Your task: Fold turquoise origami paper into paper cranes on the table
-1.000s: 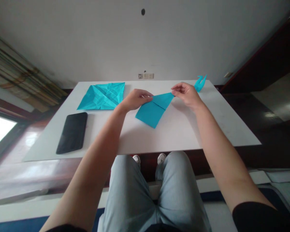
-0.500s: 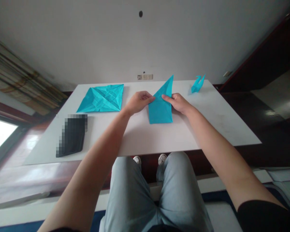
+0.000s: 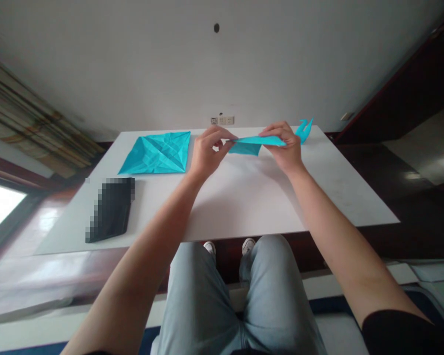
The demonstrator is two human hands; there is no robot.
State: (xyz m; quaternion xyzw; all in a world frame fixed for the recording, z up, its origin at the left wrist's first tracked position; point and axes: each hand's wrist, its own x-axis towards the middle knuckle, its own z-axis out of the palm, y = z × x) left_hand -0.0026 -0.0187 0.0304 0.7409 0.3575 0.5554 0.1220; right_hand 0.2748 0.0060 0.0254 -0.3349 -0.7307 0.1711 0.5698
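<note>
Both hands hold one folded piece of blue paper [image 3: 252, 143] in the air above the white table [image 3: 244, 197]. My left hand [image 3: 206, 153] pinches its left end with curled fingers. My right hand [image 3: 285, 145] grips its right end from above. The paper lies nearly edge-on to me, so it looks like a thin flat strip.
A creased, unfolded blue paper square [image 3: 157, 153] lies at the table's far left. A small folded blue paper bird [image 3: 304, 129] stands at the far right, just behind my right hand. A black flat object [image 3: 110, 209] rests near the left front edge.
The folded paper went from lying on the table, to standing with its point up, to being lifted and turned flat between both hands.
</note>
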